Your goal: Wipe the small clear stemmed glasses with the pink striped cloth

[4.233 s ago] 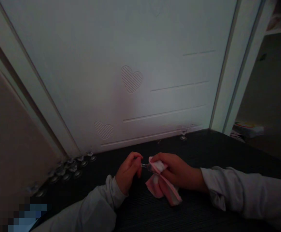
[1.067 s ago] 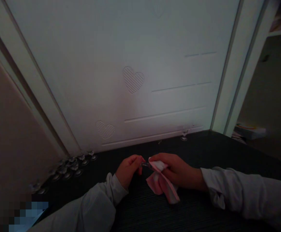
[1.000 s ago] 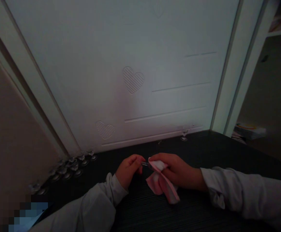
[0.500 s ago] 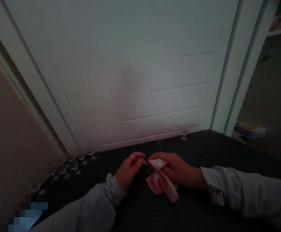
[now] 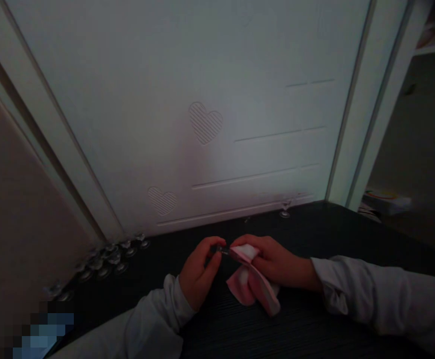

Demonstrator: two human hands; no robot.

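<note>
My left hand (image 5: 198, 274) pinches one end of a small glass (image 5: 224, 251), its other end hidden in the pink cloth (image 5: 253, 289) gripped by my right hand (image 5: 273, 262), over the dark table (image 5: 217, 326). Stemmed glasses (image 5: 114, 260) cluster off left; a single glass (image 5: 285, 209) stands apart, ahead to the right, near the white panel (image 5: 262, 94)

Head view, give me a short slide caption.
Left hand holds a small clear object; right hand holds pink cloth against it.

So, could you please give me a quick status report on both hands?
Left hand holding small glass. Right hand holding pink cloth at its other end. Other glasses standing aside, none between the hands.
</note>
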